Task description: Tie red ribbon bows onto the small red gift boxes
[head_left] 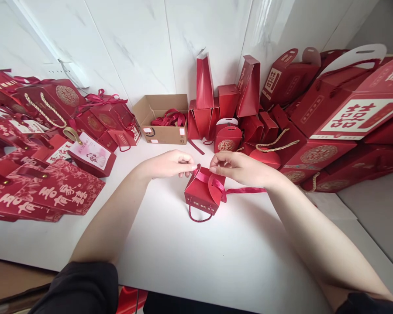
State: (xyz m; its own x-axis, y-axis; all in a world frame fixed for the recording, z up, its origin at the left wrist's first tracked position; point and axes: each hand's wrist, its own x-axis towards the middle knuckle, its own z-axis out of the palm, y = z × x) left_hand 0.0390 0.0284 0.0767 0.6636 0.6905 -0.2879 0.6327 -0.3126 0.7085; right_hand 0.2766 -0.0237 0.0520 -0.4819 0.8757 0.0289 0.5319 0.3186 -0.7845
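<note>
A small red gift box (199,192) with a cord handle hanging at its front stands on the white table (183,257). A dark pink ribbon (245,190) passes through its top flaps and trails to the right under my right wrist. My left hand (173,165) pinches the ribbon at the top left flap, thumb and index finger together. Bent over the top right flap, my right hand (232,166) has its fingers curled at the box's upper edge; what they hold, if anything, is too small to make out.
Behind the box is an open cardboard carton (165,137) with ribbons inside. Red gift boxes (68,185) crowd the left side. More red boxes (317,155) are stacked along the back and right, near the white wall (144,43).
</note>
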